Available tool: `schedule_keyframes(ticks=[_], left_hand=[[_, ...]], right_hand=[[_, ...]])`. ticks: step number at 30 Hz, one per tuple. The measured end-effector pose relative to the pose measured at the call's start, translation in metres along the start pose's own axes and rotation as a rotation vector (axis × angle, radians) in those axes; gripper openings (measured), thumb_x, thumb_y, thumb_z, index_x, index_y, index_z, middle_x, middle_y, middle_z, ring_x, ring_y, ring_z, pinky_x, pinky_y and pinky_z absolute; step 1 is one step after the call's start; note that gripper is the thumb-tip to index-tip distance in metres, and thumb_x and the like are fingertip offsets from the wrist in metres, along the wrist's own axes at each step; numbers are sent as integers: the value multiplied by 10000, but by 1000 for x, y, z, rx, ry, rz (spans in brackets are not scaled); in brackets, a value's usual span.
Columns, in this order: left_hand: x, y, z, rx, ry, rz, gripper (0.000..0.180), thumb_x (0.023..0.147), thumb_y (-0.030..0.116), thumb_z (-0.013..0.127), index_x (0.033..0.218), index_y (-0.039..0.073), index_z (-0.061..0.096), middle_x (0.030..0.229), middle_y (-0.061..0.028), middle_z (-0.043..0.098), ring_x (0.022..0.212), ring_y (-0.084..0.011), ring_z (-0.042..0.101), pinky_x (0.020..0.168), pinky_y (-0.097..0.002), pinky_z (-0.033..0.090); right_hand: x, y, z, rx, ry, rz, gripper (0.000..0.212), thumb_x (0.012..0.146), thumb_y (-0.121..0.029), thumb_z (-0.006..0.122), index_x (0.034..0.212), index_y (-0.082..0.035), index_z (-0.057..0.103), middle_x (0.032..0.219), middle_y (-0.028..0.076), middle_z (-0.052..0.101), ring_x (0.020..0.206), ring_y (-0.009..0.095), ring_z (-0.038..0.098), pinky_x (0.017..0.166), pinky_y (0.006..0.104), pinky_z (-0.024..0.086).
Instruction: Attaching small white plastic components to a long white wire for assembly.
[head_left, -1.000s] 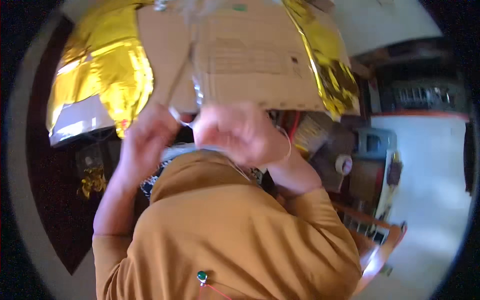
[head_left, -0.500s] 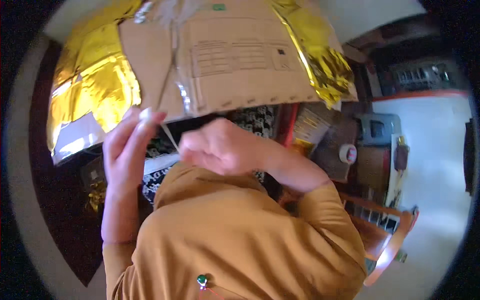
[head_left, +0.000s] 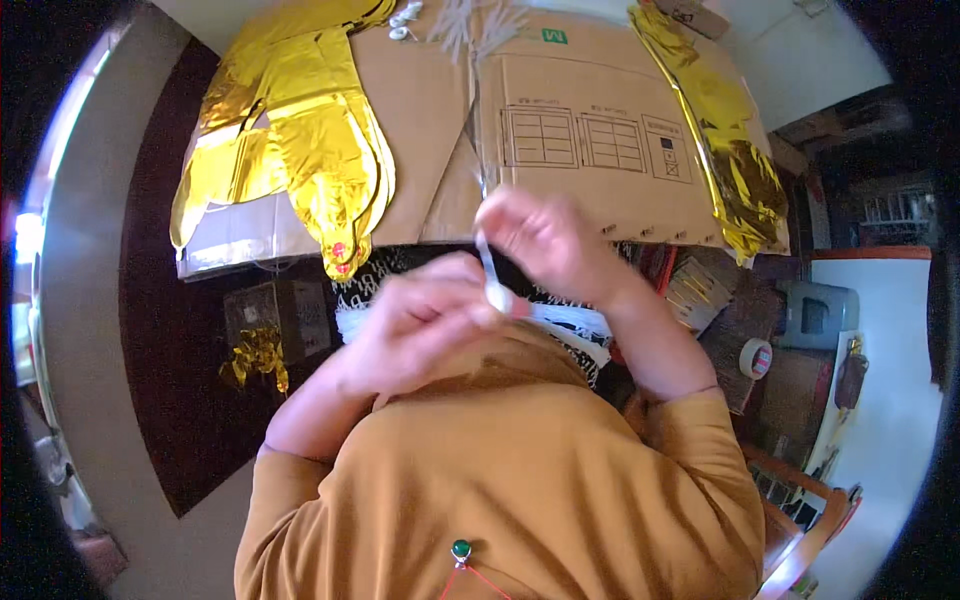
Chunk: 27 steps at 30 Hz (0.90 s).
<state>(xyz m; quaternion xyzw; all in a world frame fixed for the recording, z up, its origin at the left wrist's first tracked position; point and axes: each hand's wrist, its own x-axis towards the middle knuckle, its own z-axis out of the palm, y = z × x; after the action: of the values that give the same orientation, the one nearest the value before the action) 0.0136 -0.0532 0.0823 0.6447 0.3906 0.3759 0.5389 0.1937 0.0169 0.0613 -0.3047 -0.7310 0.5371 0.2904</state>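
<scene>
My left hand (head_left: pixel 420 322) is closed in front of my chest, its fingertips pinching a small white roll (head_left: pixel 500 297). A thin white strip (head_left: pixel 488 258) runs up from the roll toward my right hand (head_left: pixel 545 245). The right thumb and forefinger come together at the strip's upper end, though motion blurs them. Both hands hover just off the near edge of a cardboard sheet (head_left: pixel 560 85). Flat gold foil balloons (head_left: pixel 325 150) lie on the sheet's left part, one with a red-marked tip over the edge. More folded gold foil (head_left: pixel 728 120) lies along its right side.
Small white rolls (head_left: pixel 402 22) and a pile of clear, thin strips (head_left: pixel 480 30) lie at the cardboard's far side. To the right are a tape roll (head_left: pixel 755 358), a grey plastic stool (head_left: pixel 818 312) and a wooden chair (head_left: pixel 800 490). Crumpled gold foil (head_left: pixel 258 358) is at lower left.
The view has shifted left, showing more on that side. My left hand has come down and inward with the white roll; my right hand has risen above it, the strip still between them.
</scene>
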Motion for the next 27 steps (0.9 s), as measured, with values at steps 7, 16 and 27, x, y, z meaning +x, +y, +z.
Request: schedule_keyframes(ticks=[7, 16, 27], left_hand=[[-3, -4, 0, 73, -68, -7, 143, 893, 60, 544, 976, -4, 643, 792, -48, 554, 752, -115, 505, 721, -249, 416], [0, -8, -1, -390, 80, -165, 182, 913, 90, 527, 1020, 0, 642, 806, 14, 525, 752, -79, 469, 691, -240, 405], [6, 1, -11, -778, 375, -235, 243, 915, 145, 530, 1070, -18, 624, 798, 27, 534, 758, -71, 482, 689, -215, 386]], right_hand=[[13, -14, -9, -114, 79, -119, 145, 905, -139, 536, 793, -48, 547, 688, 38, 543, 651, 124, 536, 600, 285, 433], [13, -3, -7, -121, 16, -160, 134, 905, -159, 554, 845, -40, 570, 716, 81, 568, 661, 173, 575, 621, 291, 455], [5, 7, 14, -115, -142, -159, 199, 885, -216, 578, 787, -45, 557, 676, 119, 563, 648, 268, 593, 605, 353, 454]])
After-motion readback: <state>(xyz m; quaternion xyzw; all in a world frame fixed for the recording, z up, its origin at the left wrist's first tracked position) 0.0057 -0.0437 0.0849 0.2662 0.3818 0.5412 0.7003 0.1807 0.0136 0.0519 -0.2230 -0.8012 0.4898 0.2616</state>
